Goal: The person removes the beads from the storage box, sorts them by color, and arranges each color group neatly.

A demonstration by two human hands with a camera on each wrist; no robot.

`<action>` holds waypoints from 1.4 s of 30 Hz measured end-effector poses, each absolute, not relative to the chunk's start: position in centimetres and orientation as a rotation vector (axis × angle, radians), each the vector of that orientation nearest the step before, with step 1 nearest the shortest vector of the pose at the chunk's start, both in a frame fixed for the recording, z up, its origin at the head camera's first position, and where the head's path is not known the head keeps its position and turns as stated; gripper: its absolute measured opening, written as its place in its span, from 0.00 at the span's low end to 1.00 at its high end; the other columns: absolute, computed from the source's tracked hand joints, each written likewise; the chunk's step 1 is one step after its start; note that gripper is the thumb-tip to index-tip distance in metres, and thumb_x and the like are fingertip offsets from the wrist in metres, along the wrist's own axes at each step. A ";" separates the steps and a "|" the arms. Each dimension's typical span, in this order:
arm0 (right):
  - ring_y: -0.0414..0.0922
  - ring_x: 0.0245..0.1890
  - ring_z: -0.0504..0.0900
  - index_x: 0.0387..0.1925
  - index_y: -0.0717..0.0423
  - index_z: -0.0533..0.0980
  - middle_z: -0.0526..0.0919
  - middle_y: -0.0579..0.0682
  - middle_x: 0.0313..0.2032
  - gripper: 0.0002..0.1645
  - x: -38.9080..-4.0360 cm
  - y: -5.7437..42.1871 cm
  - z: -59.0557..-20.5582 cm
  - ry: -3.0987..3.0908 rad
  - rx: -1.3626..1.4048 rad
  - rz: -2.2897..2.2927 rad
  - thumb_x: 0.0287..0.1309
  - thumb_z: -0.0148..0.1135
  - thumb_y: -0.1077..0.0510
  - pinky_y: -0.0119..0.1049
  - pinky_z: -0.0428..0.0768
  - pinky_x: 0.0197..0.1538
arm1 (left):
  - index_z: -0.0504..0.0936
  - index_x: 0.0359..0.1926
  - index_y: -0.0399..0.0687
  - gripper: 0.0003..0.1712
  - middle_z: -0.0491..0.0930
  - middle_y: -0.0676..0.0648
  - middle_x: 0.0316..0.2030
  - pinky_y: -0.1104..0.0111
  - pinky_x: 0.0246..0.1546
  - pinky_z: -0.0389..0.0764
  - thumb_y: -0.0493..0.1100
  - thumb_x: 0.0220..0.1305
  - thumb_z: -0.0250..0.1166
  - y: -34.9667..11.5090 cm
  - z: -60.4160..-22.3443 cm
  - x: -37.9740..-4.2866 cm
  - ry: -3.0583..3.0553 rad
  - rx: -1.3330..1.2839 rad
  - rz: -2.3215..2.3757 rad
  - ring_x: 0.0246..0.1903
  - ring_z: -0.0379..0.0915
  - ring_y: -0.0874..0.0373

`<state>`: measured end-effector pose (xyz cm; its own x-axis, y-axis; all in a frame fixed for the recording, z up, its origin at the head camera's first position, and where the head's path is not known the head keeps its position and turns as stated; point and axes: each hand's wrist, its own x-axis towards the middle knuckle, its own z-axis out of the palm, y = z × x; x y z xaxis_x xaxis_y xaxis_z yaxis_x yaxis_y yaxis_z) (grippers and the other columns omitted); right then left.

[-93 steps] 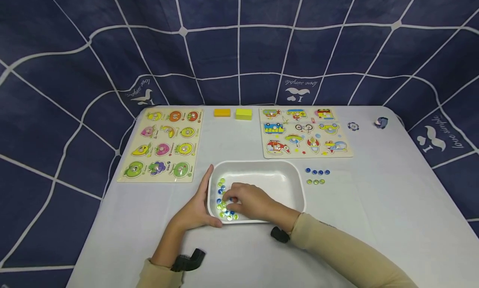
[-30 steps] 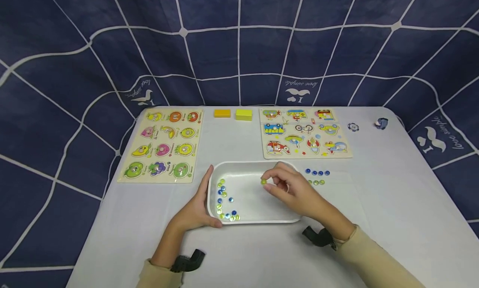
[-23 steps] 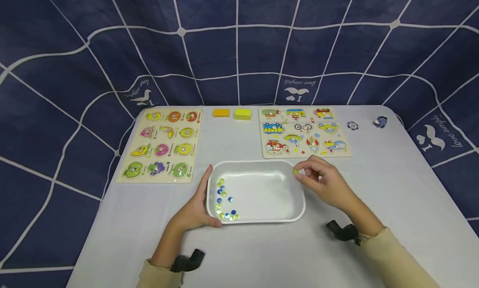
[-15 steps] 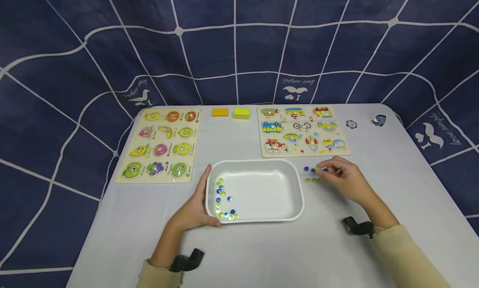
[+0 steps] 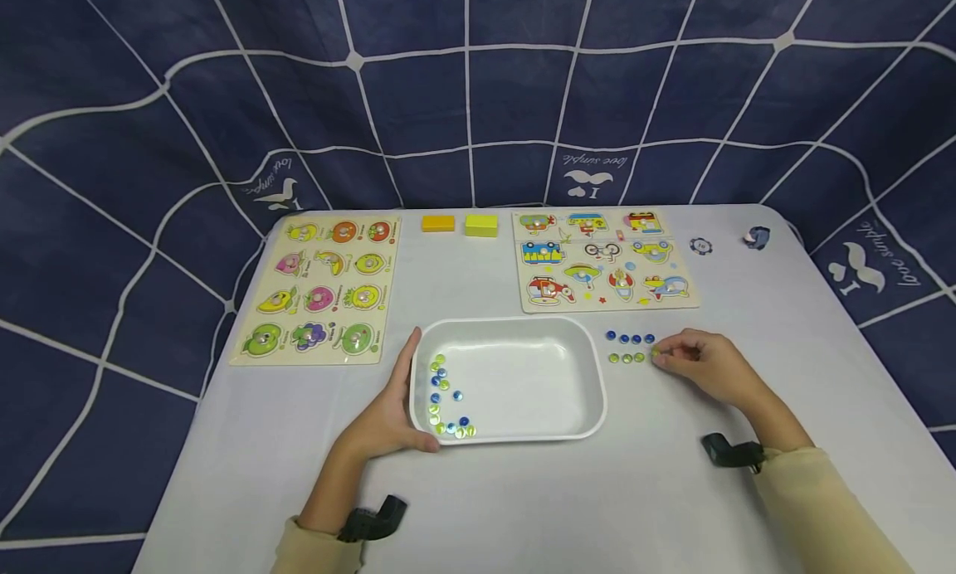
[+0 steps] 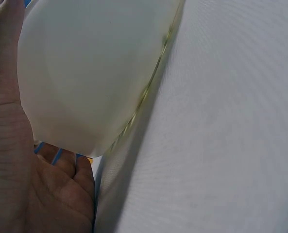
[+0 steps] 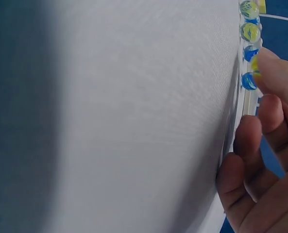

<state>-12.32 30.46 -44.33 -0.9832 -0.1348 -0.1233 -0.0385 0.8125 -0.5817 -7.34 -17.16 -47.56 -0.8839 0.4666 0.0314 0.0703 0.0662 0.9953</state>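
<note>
My left hand (image 5: 382,414) lies against the left end of a white tray (image 5: 515,439), fingers straight along its side and thumb at the near corner. Inside, yellow-green and blue glass marbles (image 5: 436,398) gather toward the left side. Right of the tray, my right hand (image 5: 713,368) pinches a yellow-green marble (image 5: 655,352) between thumb and index finger, low over the cloth. That marble sits at the right end of a row of yellow-green marbles (image 5: 626,359). Behind them runs a row of blue marbles (image 5: 636,339). The right wrist view shows the thumb (image 7: 277,73) partly covering the pinched marble.
A fruit puzzle board (image 5: 317,292) lies at the back left, a vehicle puzzle board (image 5: 605,259) at the back right. Between them sit an orange block (image 5: 438,223) and a yellow block (image 5: 481,226). A patterned chip (image 5: 701,245) and small blue figure (image 5: 757,237) stand farther right.
My right hand has taken a yellow-green marble from the tray, carried it right over the rim and brought it to the right end of the yellow-green row. My left hand stays at the tray.
</note>
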 end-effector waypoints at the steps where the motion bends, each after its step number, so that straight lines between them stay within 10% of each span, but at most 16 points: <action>1: 0.40 0.28 0.69 0.39 0.48 0.82 0.73 0.48 0.26 0.15 -12.4 30.4 -44.4 2.831 -0.126 -0.897 0.55 0.65 0.45 0.29 0.68 0.27 | 0.27 0.73 0.68 0.84 0.38 0.47 0.75 0.77 0.61 0.65 0.54 0.27 0.83 -17.2 -47.6 -7.4 2.053 0.541 1.886 0.72 0.45 0.44; 21: 0.38 0.28 0.70 0.38 0.50 0.83 0.75 0.44 0.25 0.11 -12.2 28.5 -41.5 2.992 -0.345 -0.990 0.54 0.68 0.50 0.26 0.69 0.27 | 0.26 0.73 0.66 0.84 0.38 0.53 0.75 0.77 0.62 0.65 0.52 0.28 0.83 -17.2 -47.6 -7.5 2.046 0.526 1.872 0.72 0.45 0.47; 42: 0.36 0.30 0.75 0.46 0.40 0.81 0.80 0.35 0.33 0.15 -15.8 11.7 -34.9 2.636 -1.031 -1.131 0.57 0.64 0.45 0.29 0.77 0.32 | 0.27 0.73 0.66 0.84 0.35 0.50 0.75 0.79 0.63 0.60 0.56 0.27 0.83 -17.3 -47.9 -7.4 2.110 0.525 1.835 0.73 0.40 0.48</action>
<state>-15.80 11.69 -34.91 -0.7673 -0.6185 0.1695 -0.5491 0.4971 -0.6718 -7.42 -17.30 -47.91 -0.8899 0.4558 0.0165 0.0796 0.1194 0.9896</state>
